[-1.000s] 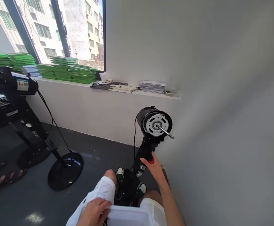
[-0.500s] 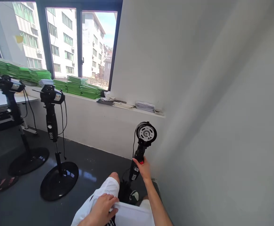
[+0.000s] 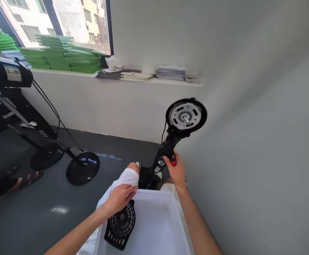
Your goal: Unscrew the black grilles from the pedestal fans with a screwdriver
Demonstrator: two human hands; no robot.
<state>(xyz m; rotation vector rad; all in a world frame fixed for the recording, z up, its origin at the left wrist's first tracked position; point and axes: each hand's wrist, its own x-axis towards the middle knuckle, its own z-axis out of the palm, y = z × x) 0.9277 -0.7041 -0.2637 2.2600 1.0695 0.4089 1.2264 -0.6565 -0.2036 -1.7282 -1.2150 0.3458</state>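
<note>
My right hand (image 3: 176,170) is closed around the neck of a black fan stand (image 3: 161,156), beside a red part (image 3: 173,162). The stand's round motor head (image 3: 186,117) faces up, with a metal plate and a shaft showing. My left hand (image 3: 121,198) grips the upper left rim of a white plastic tray (image 3: 156,226) on my lap. A black slotted cover (image 3: 122,223) lies inside the tray at its left, just below my left hand.
Another fan stand (image 3: 29,117) with a round base (image 3: 82,168) stands at the left, a further stand behind it. A person's sandalled foot (image 3: 28,179) is at the far left. Green stacks (image 3: 58,55) and papers (image 3: 170,72) line the windowsill.
The view has tilted down and moved closer, so more of the tray and the black cover show. Both hands keep their places on the rim and the stand.
</note>
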